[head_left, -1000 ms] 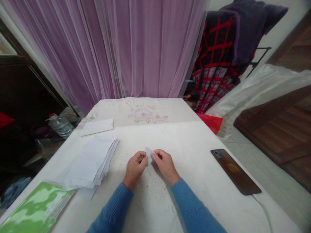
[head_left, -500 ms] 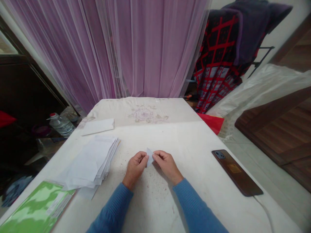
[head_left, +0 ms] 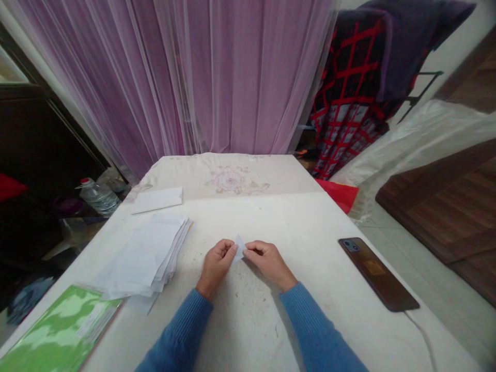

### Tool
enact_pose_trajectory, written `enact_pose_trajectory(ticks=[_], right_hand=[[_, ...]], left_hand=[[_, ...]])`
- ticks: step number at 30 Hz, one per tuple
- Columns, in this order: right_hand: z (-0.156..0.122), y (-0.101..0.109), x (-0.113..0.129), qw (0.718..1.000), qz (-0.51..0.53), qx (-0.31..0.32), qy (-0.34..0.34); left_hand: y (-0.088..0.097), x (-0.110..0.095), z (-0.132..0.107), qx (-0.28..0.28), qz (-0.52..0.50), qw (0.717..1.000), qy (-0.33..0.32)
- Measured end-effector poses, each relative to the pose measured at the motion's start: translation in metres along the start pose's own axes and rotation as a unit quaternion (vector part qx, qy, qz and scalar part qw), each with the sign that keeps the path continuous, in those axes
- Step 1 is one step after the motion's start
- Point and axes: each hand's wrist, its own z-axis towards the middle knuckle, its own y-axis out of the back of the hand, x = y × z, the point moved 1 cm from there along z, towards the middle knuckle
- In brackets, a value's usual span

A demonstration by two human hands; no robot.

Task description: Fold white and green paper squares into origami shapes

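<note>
Between my two hands is a small folded piece of white paper (head_left: pixel 239 249), held just above the middle of the table. My left hand (head_left: pixel 216 264) pinches its left side between thumb and fingers. On the right side, my right hand (head_left: pixel 269 262) grips the paper's edge with thumb and forefinger. The paper comes to a point at the top; its lower part is partly behind my fingertips. Left of my hands lies a loose stack of white paper sheets (head_left: pixel 145 253).
A green plastic-wrapped pack (head_left: pixel 58 330) lies at the front left, and a flat white pad (head_left: pixel 157 200) behind the stack. A phone (head_left: pixel 377 274) with a cable rests near the right edge of the white-covered table (head_left: pixel 294 222). A purple curtain (head_left: pixel 240 77) hangs beyond.
The folded paper has tilted slightly between my fingers. My right hand has shifted a little to the right, and both hands keep their pinch. The camera view has moved slightly.
</note>
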Motion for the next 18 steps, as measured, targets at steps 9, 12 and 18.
enact_pose_trajectory(ticks=[9,12,18], right_hand=[[-0.003,-0.002,0.004,0.997,0.008,-0.080,0.013],[-0.004,0.000,0.009,0.998,0.024,-0.064,0.009],[-0.004,0.001,0.012,0.995,0.069,-0.066,-0.005]], left_hand=[[-0.003,0.004,-0.005,0.020,0.163,0.983,-0.082],[-0.004,0.002,-0.007,0.025,0.165,0.982,-0.090],[-0.004,-0.006,-0.008,0.071,0.095,0.992,-0.041]])
